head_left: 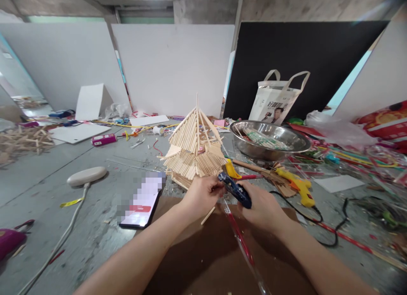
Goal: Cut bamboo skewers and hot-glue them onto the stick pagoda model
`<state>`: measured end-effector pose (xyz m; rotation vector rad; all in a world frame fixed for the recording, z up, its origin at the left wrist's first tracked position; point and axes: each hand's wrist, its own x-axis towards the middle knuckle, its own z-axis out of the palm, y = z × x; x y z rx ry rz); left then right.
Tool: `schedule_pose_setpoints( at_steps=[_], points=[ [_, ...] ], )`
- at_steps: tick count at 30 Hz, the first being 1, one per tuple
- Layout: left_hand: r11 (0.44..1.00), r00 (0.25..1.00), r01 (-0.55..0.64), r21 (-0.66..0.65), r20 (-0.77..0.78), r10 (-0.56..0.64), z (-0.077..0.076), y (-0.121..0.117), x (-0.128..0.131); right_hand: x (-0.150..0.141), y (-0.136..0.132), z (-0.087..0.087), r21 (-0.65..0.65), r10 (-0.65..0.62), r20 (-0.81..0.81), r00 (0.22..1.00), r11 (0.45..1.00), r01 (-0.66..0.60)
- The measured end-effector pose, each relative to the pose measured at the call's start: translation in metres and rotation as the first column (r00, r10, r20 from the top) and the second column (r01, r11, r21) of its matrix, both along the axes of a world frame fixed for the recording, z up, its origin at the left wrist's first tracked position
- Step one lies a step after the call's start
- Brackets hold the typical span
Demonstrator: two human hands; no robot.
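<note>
A pagoda-like model of thin wooden sticks stands upright ahead of me, with a pointed roof above lower tiers. In front of its lower tier, my left hand is closed, fingertips pinched together. A thin wooden stick juts out below that hand, apparently from its grip. My right hand is wrapped round a dark blue pliers-like tool, whose far end lies close to my left fingertips. Between my forearms runs a clear plastic sleeve with red in it, over a brown board.
A phone lies left of the board, and a white corded device farther left. To the right are a yellow glue gun with black cord, a metal basin holding packets, and a white bag. Loose sticks pile far left.
</note>
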<state>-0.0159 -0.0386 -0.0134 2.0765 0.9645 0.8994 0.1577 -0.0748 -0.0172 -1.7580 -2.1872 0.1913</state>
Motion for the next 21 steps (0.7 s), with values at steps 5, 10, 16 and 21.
schedule_pose_setpoints(
  at_steps=[5,10,16,21],
  points=[
    [1.000,1.000,-0.004,-0.013,-0.012,0.004,0.0015,-0.0007,-0.0005,-0.0001,-0.0006,-0.0005,0.005,-0.007,0.008,1.000,1.000,0.007],
    [1.000,1.000,-0.016,-0.008,-0.018,0.015,0.0028,-0.0015,-0.0008,-0.0009,-0.0015,0.0005,-0.004,-0.015,0.013,1.000,1.000,0.016],
    [0.999,0.997,-0.045,-0.026,-0.063,0.043,0.0039,-0.0021,0.0001,-0.0025,-0.0024,0.0053,-0.032,-0.032,0.048,0.998,0.999,0.033],
    [0.998,0.997,-0.050,-0.022,-0.060,0.049,0.0056,-0.0033,-0.0003,-0.0008,-0.0023,0.0051,-0.048,-0.022,0.063,0.998,0.999,0.025]
  ],
)
